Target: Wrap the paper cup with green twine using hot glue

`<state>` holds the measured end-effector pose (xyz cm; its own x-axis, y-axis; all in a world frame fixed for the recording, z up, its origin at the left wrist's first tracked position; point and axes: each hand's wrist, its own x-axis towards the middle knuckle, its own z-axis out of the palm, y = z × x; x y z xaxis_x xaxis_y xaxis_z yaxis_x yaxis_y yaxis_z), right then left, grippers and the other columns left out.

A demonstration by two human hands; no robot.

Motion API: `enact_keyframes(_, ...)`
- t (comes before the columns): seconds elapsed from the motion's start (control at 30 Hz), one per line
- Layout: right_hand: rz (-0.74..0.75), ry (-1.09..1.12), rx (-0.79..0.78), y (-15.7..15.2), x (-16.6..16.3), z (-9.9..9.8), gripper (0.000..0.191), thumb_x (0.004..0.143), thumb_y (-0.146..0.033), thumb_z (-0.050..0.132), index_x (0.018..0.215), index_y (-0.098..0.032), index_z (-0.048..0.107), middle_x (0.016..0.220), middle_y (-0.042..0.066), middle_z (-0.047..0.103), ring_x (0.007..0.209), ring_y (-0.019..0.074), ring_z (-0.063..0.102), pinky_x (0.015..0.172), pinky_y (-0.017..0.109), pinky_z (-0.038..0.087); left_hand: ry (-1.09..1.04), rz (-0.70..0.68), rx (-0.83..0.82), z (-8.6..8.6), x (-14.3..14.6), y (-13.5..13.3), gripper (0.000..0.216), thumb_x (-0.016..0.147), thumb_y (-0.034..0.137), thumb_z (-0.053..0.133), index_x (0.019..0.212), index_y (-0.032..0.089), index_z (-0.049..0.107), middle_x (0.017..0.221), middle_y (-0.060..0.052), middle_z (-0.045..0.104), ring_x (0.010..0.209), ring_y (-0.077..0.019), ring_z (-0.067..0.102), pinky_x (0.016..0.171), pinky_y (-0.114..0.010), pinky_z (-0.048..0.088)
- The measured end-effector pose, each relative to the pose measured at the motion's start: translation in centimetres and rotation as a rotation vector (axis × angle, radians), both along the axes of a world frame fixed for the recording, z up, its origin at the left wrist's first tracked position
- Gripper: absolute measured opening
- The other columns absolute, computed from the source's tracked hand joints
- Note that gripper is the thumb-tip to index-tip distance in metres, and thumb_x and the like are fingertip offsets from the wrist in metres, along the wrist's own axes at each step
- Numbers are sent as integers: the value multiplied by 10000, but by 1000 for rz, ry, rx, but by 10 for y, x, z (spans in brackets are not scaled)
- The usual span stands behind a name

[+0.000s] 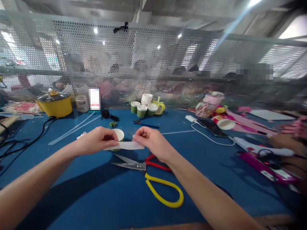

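Between both hands a short white strip [130, 145] is held level above the blue table. My left hand [97, 140] pinches its left end. At its right end, the fingers of my right hand [151, 140] are closed on it. A small cup [118, 134], white inside and green outside, stands just behind the strip and is partly hidden by it and my left hand. Below the strip lie scissors [141, 165] with spread blades, one red handle and one yellow handle. My right wrist covers part of the red handle.
Several small green-and-white cups [142, 111] stand at the back by the perforated screen [96, 57]. A yellow pot [57, 105] is at back left, near clear strips [74, 127]. Pliers [147, 124] lie behind my hands. On the right are a phone [213, 127], cables and another person's hand [297, 127].
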<state>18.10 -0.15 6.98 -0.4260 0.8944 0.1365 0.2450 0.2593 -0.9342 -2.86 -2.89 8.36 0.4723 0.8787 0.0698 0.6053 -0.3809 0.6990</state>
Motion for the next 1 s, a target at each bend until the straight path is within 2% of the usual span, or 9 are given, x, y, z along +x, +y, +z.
enact_keyframes(0.1, -60, 26, 9, 4, 4, -13, 242, 742, -383, 571, 650, -166, 512, 607, -15, 560, 508, 82, 414, 498, 234, 309, 15, -16, -27, -5, 3, 0, 228, 773, 339, 491, 705, 131, 554, 592, 29, 501, 536, -79, 405, 485, -171, 314)
enact_keyframes(0.27, 17, 13, -24, 4, 4, -30, 385, 832, -456, 428, 568, -177, 457, 537, -27, 497, 506, 88, 414, 543, 248, 329, 175, -63, -88, -10, 6, 2, 194, 785, 298, 474, 700, 143, 555, 574, 24, 537, 518, -87, 430, 481, -177, 315)
enact_keyframes(0.37, 20, -9, -24, 2, 3, -34, 460, 847, -493, 375, 528, -172, 454, 522, -20, 479, 494, 87, 393, 533, 256, 316, 193, -70, -88, -10, 5, 2, 199, 784, 303, 468, 693, 147, 551, 574, 22, 538, 520, -91, 440, 485, -178, 322)
enact_keyframes(0.47, 38, 66, -109, 2, 4, -33, 417, 823, -482, 435, 551, -167, 472, 532, -19, 490, 506, 86, 411, 535, 252, 327, 196, -81, -93, -10, 3, 3, 210, 785, 310, 460, 685, 147, 548, 572, 23, 527, 520, -89, 436, 483, -175, 317)
enact_keyframes(0.57, 69, 178, -273, 1, 5, -30, 289, 779, -404, 528, 629, -158, 512, 593, -17, 525, 542, 81, 458, 539, 237, 345, 225, -83, -87, -9, 4, 3, 212, 786, 310, 454, 693, 147, 553, 572, 25, 523, 519, -88, 433, 478, -173, 306)
enact_keyframes(0.63, 70, 216, -325, 0, 6, -28, 215, 750, -345, 567, 664, -152, 530, 609, -23, 529, 547, 74, 471, 541, 230, 351, 270, -88, -78, -5, 6, 4, 210, 784, 302, 451, 686, 150, 558, 580, 23, 532, 523, -90, 439, 484, -177, 308)
enact_keyframes(0.8, 50, 203, -366, 1, 7, -25, 63, 672, -170, 603, 708, -149, 556, 571, -42, 532, 525, 62, 472, 539, 220, 356, 388, -114, -54, 5, 13, 6, 164, 772, 249, 457, 689, 164, 572, 599, 24, 571, 533, -98, 470, 490, -186, 312)
enact_keyframes(1.0, 18, 251, -404, 1, 6, -25, 76, 638, -88, 546, 676, -147, 576, 627, -14, 582, 592, 78, 531, 580, 226, 390, 385, -139, -54, 2, 15, 6, 151, 770, 227, 461, 691, 163, 574, 616, 27, 569, 552, -95, 479, 507, -181, 326)
